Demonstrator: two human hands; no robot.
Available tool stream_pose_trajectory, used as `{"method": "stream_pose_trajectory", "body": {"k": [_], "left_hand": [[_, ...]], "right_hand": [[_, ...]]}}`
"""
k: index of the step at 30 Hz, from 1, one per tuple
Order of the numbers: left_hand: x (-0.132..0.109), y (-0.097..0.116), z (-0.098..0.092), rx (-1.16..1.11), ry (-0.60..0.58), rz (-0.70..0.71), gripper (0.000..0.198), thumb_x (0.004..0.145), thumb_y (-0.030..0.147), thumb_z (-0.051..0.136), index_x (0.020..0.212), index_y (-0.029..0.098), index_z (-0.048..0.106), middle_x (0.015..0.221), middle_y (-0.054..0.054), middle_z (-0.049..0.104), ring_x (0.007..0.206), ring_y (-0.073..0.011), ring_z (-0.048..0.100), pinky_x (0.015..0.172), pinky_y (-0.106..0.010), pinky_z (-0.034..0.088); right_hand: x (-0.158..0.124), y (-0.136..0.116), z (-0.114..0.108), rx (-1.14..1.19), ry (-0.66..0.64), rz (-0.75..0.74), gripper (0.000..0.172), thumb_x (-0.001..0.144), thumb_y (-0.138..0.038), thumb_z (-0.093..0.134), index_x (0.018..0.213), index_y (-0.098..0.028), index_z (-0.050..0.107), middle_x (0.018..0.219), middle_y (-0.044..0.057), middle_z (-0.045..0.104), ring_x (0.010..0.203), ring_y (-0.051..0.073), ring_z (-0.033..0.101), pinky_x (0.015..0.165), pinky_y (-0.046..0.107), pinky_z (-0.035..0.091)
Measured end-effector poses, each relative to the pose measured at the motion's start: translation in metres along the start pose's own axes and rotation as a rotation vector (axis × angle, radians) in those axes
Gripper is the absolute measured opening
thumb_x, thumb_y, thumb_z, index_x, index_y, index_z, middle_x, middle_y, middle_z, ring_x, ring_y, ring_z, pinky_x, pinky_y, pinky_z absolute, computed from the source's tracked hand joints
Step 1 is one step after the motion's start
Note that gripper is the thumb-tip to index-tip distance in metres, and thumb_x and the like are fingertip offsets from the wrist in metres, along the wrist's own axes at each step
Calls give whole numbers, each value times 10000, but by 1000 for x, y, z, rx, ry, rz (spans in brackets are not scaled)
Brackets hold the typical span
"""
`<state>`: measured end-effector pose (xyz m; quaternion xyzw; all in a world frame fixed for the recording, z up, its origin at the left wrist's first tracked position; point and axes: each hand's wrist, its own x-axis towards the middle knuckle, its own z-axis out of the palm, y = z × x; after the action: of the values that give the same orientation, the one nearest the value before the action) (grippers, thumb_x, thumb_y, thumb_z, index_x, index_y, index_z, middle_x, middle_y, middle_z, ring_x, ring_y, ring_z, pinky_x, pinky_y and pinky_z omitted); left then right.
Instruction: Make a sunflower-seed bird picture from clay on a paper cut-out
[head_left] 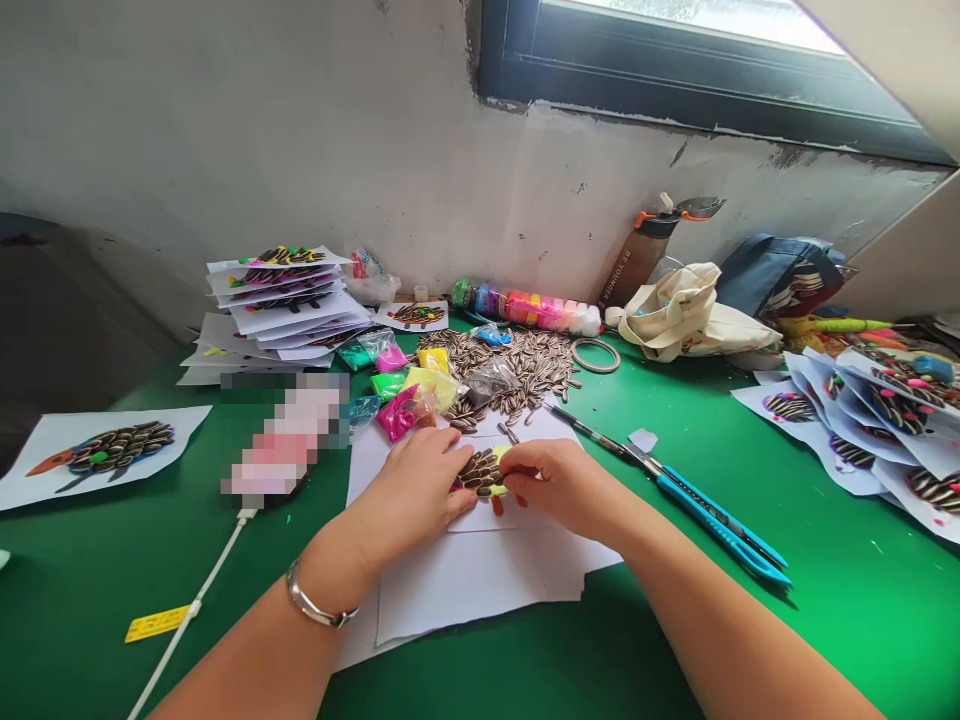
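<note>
A small seed picture [478, 470] made of striped sunflower seeds on yellow-green clay, with short orange-brown pieces below, lies on white paper [480, 590] in front of me. My left hand [412, 480] rests at its left edge, fingers apart and touching the sheet. At the right edge of the picture is my right hand [562, 485], its thumb and fingertips pinched together over the yellow-green clay. What sits in that pinch, if anything, is hidden by the fingers. Just beyond the hands lies a heap of loose sunflower seeds [532, 362].
Bags of coloured clay [397, 413] lie behind my left hand. A blue utility knife [720, 520] and a pen [589, 432] lie to the right. Stacked seed pictures [281, 310] stand back left, more [862, 410] at right. A phone [281, 440] with a cable lies left.
</note>
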<state>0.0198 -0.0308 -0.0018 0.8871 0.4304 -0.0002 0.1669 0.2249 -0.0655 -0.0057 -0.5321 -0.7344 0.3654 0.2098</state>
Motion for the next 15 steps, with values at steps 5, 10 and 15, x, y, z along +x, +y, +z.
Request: {"method": "stream_pose_trajectory", "body": {"k": [5, 10, 15], "left_hand": [[-1, 0, 0, 5, 0, 7, 274, 842, 339, 584, 1072, 202, 642, 1142, -110, 575, 1083, -307, 519, 903, -425, 442], [-1, -1, 0, -1, 10, 5, 260, 842, 339, 579, 1058, 209, 641, 1144, -108, 573, 1080, -302, 518, 888, -412, 444], [-1, -1, 1, -2, 10, 8, 264, 840, 338, 575, 1062, 210, 642, 1140, -107, 570, 1077, -299, 517, 892, -410, 439]], "right_hand": [[-1, 0, 1, -65, 0, -71, 281, 825, -99, 518, 760, -252, 745, 762, -16, 629, 723, 113, 556, 667, 202, 377], [0, 2, 2, -102, -30, -73, 310, 804, -66, 510, 749, -256, 748, 777, -22, 658, 712, 113, 565, 654, 201, 365], [1, 1, 0, -130, -44, -71, 320, 803, -71, 506, 757, -267, 755, 761, -28, 661, 696, 111, 560, 633, 200, 352]]}}
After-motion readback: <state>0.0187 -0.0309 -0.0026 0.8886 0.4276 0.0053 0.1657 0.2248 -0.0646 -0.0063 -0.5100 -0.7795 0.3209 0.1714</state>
